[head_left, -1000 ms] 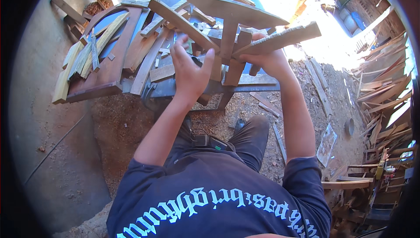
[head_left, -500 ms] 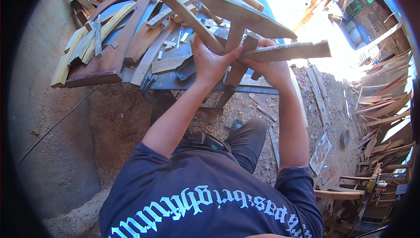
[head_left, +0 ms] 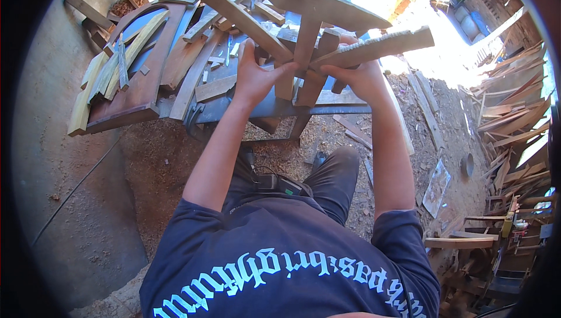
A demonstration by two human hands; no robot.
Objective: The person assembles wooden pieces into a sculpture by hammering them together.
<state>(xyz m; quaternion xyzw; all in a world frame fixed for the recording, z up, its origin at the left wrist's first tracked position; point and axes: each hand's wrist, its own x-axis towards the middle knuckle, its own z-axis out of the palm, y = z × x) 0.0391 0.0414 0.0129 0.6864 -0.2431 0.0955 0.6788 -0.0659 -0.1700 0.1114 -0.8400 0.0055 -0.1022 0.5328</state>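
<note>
Both hands hold a wooden frame (head_left: 307,40) up over the near edge of the workbench. Several arms spread from its middle: a slanted bar to the left, a rough-edged piece to the right, and an upright topped by a long curved board (head_left: 318,3). Short square blocks stick out near the joint. My left hand (head_left: 255,80) is closed around the lower end of the left bar, its thumb pointing to the joint. My right hand (head_left: 368,84) grips the base of the right piece, thumb in front; its other fingers are mostly hidden behind the wood.
Offcuts and strips cover the blue-topped workbench (head_left: 219,107). On its left lies a reddish-brown arched panel (head_left: 125,104) with loose strips on top. A rough wall (head_left: 70,177) rises at the left. Stacked boards (head_left: 517,110) line the right side, and shavings and scraps litter the ground.
The frame has shifted slightly left and tilted, showing more of the blocks below the joint. My hands are a little farther apart. The whole view has also turned slightly.
</note>
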